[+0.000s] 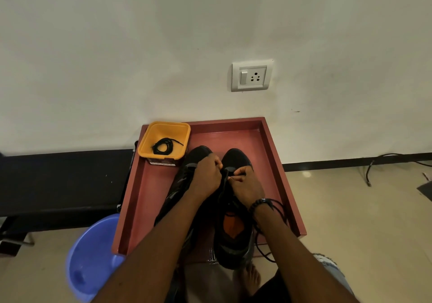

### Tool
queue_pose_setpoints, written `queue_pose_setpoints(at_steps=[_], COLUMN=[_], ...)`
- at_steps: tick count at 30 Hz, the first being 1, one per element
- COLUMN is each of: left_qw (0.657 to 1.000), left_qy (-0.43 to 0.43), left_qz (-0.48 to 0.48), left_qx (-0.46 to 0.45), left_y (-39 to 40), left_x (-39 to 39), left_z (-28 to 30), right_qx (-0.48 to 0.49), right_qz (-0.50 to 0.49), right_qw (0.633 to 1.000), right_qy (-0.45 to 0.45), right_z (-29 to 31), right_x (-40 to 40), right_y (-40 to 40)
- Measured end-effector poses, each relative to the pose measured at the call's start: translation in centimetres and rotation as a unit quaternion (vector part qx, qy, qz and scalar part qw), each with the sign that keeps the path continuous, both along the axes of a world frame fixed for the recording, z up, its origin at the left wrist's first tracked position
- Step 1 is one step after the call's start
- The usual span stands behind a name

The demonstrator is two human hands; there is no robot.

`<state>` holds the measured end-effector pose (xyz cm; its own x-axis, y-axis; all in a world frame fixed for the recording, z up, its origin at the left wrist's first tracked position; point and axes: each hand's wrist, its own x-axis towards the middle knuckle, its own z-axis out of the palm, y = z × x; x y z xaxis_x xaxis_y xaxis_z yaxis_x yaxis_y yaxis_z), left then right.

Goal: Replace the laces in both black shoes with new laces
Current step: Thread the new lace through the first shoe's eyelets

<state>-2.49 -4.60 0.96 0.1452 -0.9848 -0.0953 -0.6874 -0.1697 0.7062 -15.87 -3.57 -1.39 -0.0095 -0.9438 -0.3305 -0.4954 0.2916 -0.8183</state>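
Observation:
Two black shoes stand side by side in a red tray (275, 153), toes toward the wall. The left shoe (180, 185) is partly covered by my left arm. The right shoe (233, 232) shows an orange insole. My left hand (207, 178) and my right hand (245, 185) meet over the right shoe's front eyelets, each pinching a thin black lace (228, 176). More of the lace (264, 246) trails in loops past my right wrist, over the tray's near edge. A coiled black lace (163, 146) lies in a yellow tub (149, 139) at the tray's far left corner.
A blue plastic basin (91, 256) sits on the floor left of the tray. A dark bench (58, 181) runs along the wall at left. A wall socket (251, 75) is above. A cable (374, 164) lies on the floor at right. My bare foot (250, 279) is below the tray.

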Motion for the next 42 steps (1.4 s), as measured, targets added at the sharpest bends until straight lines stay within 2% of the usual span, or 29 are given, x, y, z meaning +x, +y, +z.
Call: queue_pose_setpoints(at_steps=[1,3,7,10,11,13,16,18,20,22,24,26,28,30,32,35,40,42], left_qw=[0.999,0.987,0.93,0.895,0.895,0.922,0.965,0.971,0.973,0.978,0.978,0.978,0.967,0.958,0.964,0.972,0.979,0.978], left_qy=[0.018,0.11,0.275,0.32,0.303,0.235,0.198,0.212,0.202,0.15,0.091,0.1,0.175,0.225,0.211,0.165,0.068,0.026], left_qz=[0.03,0.115,0.241,0.296,0.308,0.297,0.174,0.087,0.026,-0.024,-0.059,-0.035,0.005,-0.007,-0.046,-0.058,-0.044,-0.049], left_qx=[-0.007,-0.014,-0.037,-0.097,-0.106,-0.082,0.015,0.073,0.106,0.145,0.176,0.177,0.183,0.175,0.152,0.154,0.187,0.2], left_y=[-0.2,-1.0,-3.1,-3.1,-2.6,-1.3,1.1,2.6,3.7,4.3,4.7,4.9,5.0,5.4,5.8,6.1,5.7,5.7], left_x=[0.2,1.4,6.6,10.5,11.6,12.7,10.6,7.9,5.0,2.6,0.8,-0.2,-0.7,-0.9,-1.2,-2.2,-3.1,-3.5], left_z=[0.6,1.8,4.9,7.4,8.0,8.5,7.6,6.9,5.9,4.7,3.7,3.5,2.8,1.5,0.1,-0.3,0.1,0.5], right_qx=[0.009,0.027,0.069,0.096,0.098,0.096,0.051,-0.015,-0.076,-0.128,-0.139,-0.133,-0.138,-0.136,-0.136,-0.12,-0.108,-0.112], right_qz=[0.007,0.018,0.028,0.042,0.045,0.05,0.058,0.091,0.148,0.204,0.251,0.276,0.287,0.31,0.319,0.309,0.282,0.285], right_qw=[1.0,0.999,0.994,0.99,0.99,0.991,0.996,0.996,0.98,0.947,0.917,0.895,0.88,0.864,0.861,0.885,0.938,0.946], right_qy=[-0.008,-0.032,-0.08,-0.098,-0.096,-0.077,-0.039,0.014,0.109,0.211,0.278,0.324,0.352,0.373,0.373,0.326,0.17,0.109], right_z=[0.1,0.4,1.3,2.5,2.7,2.9,3.0,3.3,3.9,4.5,5.0,5.4,5.8,6.4,6.6,6.8,8.0,9.0], right_x=[-0.1,-0.4,-0.9,-1.3,-1.3,-1.3,-1.2,-1.0,-0.6,0.1,0.7,1.1,1.5,1.8,2.1,2.3,3.8,5.2], right_y=[0.1,0.2,0.1,-0.2,-0.3,-0.4,-0.5,-0.6,-0.8,-1.3,-2.1,-2.9,-3.7,-4.2,-4.6,-5.2,-5.2,-4.8])
